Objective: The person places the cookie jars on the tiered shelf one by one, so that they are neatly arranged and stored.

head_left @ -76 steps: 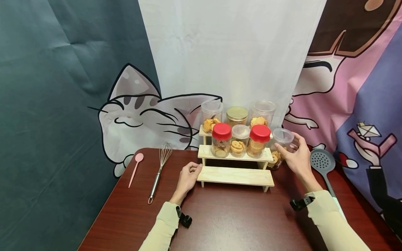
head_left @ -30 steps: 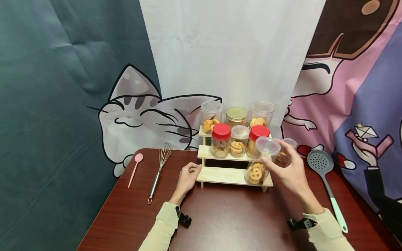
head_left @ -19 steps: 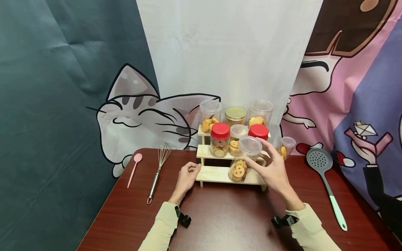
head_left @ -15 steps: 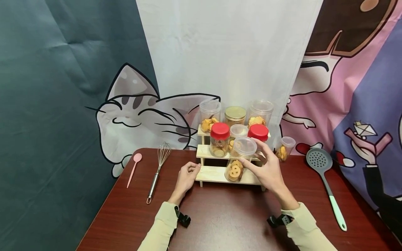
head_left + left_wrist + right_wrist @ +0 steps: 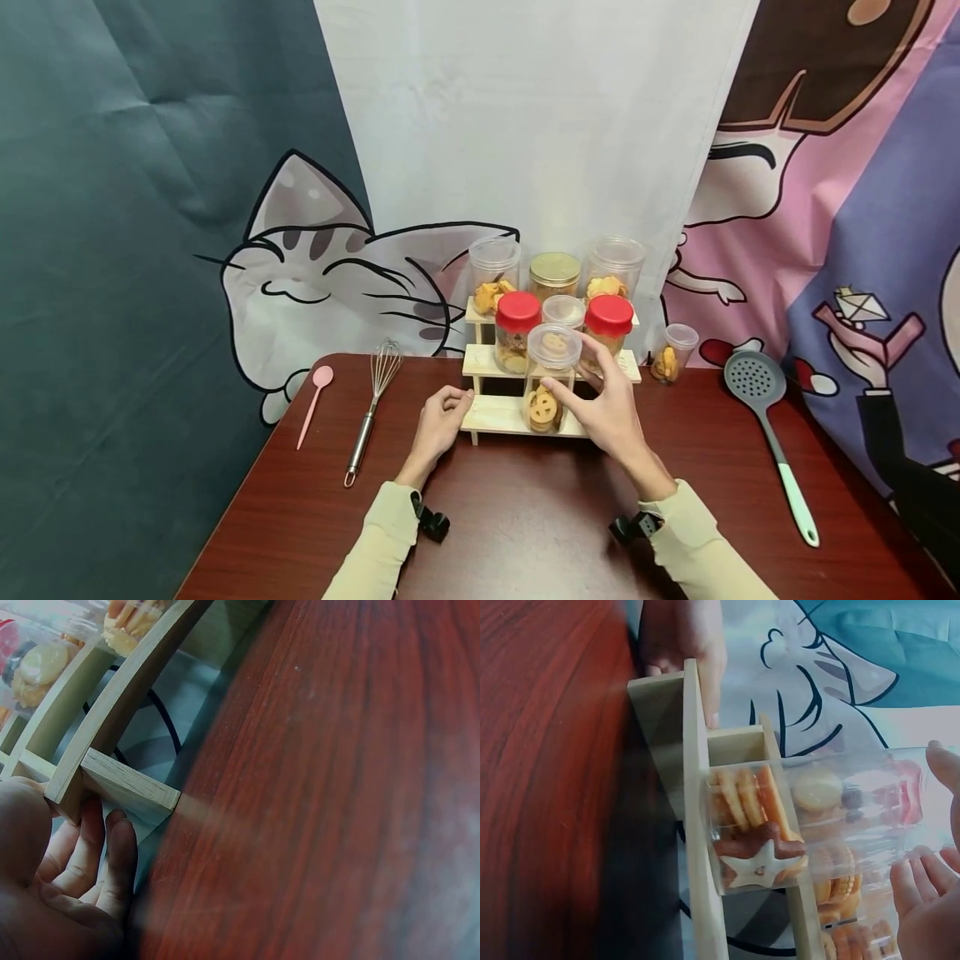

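My right hand (image 5: 611, 408) grips a clear cookie jar (image 5: 546, 379) by its upper part. The jar stands upright at the lowest step of a three-tier wooden rack (image 5: 491, 412), left of its middle. In the right wrist view the base of the jar (image 5: 754, 829) meets the board or almost does; a star-shaped cookie shows inside. My left hand (image 5: 438, 425) holds the left end of that lowest step, fingers curled below the board, as the left wrist view shows. Behind, the middle step bears two red-lidded jars (image 5: 518, 312) and a clear-lidded jar (image 5: 564, 311), partly hidden.
On the top step stand two clear-lidded jars (image 5: 615, 267) and a gold-lidded jar (image 5: 555, 273). A small cookie cup (image 5: 675, 354) and a grey slotted turner (image 5: 757, 383) are to the right. Left lie a whisk (image 5: 367, 425) and a pink spoon (image 5: 318, 396).
My right hand has carried the cookie jar from right of the rack to the lowest step, then leftward along it. My left hand has stayed on the rack's left end.
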### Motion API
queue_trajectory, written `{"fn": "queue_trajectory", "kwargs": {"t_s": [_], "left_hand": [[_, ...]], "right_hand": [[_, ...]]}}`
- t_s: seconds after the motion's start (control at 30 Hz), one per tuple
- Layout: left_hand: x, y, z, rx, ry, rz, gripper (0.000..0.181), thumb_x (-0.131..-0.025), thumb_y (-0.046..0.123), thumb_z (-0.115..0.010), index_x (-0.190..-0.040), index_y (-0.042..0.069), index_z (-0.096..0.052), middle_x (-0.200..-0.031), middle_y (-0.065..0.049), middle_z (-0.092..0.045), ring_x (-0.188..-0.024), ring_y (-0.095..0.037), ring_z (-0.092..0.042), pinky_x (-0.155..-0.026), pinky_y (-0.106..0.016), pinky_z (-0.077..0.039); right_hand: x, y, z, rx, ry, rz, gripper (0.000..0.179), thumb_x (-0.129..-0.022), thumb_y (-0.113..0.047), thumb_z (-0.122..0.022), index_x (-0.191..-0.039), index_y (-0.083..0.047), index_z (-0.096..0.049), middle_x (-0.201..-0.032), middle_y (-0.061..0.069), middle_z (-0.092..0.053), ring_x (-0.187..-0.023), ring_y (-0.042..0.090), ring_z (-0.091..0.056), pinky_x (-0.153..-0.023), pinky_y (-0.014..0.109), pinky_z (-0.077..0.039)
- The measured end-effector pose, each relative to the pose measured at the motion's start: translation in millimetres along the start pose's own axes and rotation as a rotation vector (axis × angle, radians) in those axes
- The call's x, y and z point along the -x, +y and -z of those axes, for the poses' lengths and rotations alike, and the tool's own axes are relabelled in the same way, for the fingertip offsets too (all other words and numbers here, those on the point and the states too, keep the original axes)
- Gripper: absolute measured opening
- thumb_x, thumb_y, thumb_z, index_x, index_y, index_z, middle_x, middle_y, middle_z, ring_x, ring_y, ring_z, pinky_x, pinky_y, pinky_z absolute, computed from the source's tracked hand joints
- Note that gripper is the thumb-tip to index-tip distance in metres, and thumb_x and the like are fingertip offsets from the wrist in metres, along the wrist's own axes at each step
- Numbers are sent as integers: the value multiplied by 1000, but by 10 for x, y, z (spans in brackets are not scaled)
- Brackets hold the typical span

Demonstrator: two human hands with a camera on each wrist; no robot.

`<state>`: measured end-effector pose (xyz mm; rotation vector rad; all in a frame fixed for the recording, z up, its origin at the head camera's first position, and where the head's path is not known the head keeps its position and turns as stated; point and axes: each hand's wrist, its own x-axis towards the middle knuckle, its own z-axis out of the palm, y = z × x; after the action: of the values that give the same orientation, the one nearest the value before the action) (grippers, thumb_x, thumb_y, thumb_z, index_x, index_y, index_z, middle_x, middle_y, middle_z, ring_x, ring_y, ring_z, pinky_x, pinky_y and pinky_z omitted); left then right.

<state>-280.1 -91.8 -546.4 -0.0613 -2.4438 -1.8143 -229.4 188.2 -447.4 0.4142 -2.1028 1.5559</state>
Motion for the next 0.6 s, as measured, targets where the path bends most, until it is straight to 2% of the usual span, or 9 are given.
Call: {"fn": "queue_trajectory", "kwargs": {"t_s": [0.1,0.3,0.47,0.6], "left_hand": [[7,-9,-10,9,-8,7,25,-105,34,-73,-103,9,-76,-86,-2,-79,-75,-5,-64,-73,-21,-48],[31,-19,6,18,5,8,24,-105,33,-74,-103,9,-76,-87,-5,-80,-77,-6,-65,-75,-21,-49],[21,-15,13,-9,1,11,27,-105,38,-73,-105,11,-77,-90,-3,-81,-81,-6,-67,-78,-22,-49],[-16,10,0,-26,-4,13,29,-105,41,-72,-105,12,-77,-90,-1,-81,-81,-6,-67,-78,-23,-50]], "right_hand": [[51,32,-4,-11,-13,-31,78,-87,-15,-94,-155,-18,-56,-152,10,-63,-136,31,-65,-108,27,-55],[132,147,16,3,-93,-99,77,-85,-14,-95,-152,-7,-57,-145,17,-66,-122,41,-73,-99,47,-61],[112,203,101,12,-141,-85,77,-84,-14,-96,-151,-9,-58,-141,16,-67,-116,40,-76,-97,52,-62],[51,207,244,-4,-142,-79,63,-89,-15,-91,-146,-13,-64,-140,12,-69,-117,35,-75,-100,44,-62]]}}
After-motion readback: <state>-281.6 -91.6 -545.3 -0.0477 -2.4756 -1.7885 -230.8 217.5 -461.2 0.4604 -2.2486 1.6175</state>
